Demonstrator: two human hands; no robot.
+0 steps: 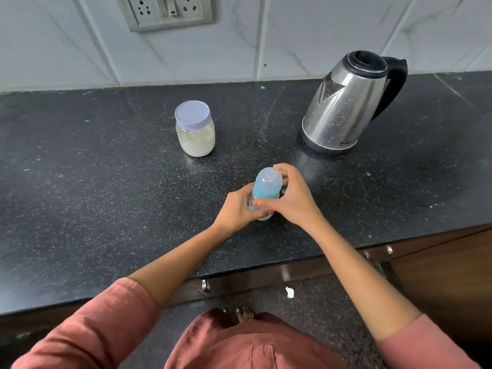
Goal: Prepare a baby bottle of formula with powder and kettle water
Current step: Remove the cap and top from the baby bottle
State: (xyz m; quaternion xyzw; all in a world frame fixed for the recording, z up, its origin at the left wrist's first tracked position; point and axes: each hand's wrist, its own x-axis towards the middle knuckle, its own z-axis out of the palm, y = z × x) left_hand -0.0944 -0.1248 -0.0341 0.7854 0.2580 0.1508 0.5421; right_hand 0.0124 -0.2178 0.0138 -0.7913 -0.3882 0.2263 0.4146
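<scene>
Near the front middle of the dark counter (106, 182), the baby bottle (267, 183) stood upright, the left hand (237, 209) curled round its lower body and the right hand (291, 198) wrapped round its capped top. It looked light, smooth and easy to tip, so a low hold seemed wise while the top was twisted. The powder jar (195, 129) and kettle (343, 107) stood well apart behind it, and the counter's front edge lay near.
</scene>
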